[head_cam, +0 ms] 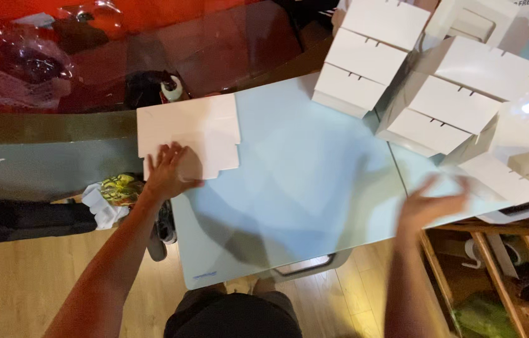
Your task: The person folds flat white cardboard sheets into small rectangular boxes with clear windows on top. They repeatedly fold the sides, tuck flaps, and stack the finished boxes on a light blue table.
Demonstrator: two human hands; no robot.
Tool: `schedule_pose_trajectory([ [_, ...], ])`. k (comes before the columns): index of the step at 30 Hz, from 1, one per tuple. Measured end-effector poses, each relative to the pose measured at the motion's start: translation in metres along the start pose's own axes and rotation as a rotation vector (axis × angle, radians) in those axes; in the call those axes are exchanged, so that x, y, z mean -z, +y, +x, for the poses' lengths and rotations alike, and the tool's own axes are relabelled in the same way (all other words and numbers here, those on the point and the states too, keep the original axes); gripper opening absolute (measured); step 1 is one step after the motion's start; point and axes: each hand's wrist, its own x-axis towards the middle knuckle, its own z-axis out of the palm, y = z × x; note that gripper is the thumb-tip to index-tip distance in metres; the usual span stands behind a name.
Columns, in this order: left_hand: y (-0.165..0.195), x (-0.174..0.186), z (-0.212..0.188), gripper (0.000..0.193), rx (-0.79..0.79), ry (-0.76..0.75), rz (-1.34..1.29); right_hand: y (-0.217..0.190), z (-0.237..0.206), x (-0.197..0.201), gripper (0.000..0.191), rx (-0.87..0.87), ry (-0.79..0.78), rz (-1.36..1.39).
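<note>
Nearest the camera the person's two bare forearms reach out over a pale blue table (302, 188). The left hand (167, 170) lies open and flat, fingers spread, pressing on the near edge of a flat white cardboard sheet (189, 131) at the table's left side. The right hand (430, 203) is blurred, open with fingers apart, holding nothing, above the table's near right edge. The sheet lies directly under and beyond the left hand, well apart from the right hand, so the left is much the nearer. Its long axis runs left to right; it is plain white, unfolded, with a notched right edge. Farther off on the right stand stacks of folded white boxes (446, 94), close beyond the right hand.
</note>
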Motion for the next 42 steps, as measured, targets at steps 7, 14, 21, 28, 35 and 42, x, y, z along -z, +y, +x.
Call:
schedule_pose_trajectory([
  [7, -0.059, 0.007, -0.009, 0.053, -0.509, 0.296, 0.004, -0.25, -0.197, -0.001, 0.024, 0.111, -0.637, 0.293],
  [14, -0.063, 0.119, -0.004, 0.018, -0.682, 0.457, 0.012, -0.349, -0.23, 0.028, 0.026, 0.058, -0.666, 0.309],
  [21, 0.03, 0.211, 0.009, 0.026, -0.867, 0.09, -0.088, -0.348, -0.207, 0.078, 0.053, 0.161, -0.549, 0.149],
  [28, 0.16, 0.132, 0.068, 0.035, -0.97, -0.022, -0.08, -0.297, -0.157, 0.048, 0.074, 0.266, -0.394, 0.004],
  [35, 0.25, 0.076, 0.132, 0.032, -0.94, -0.187, -0.089, -0.205, -0.014, -0.059, 0.041, 0.081, -0.887, -0.034],
  [42, 0.236, 0.045, 0.163, 0.029, -0.588, -0.375, -0.283, -0.138, 0.003, -0.12, 0.022, 0.13, -1.088, 0.049],
])
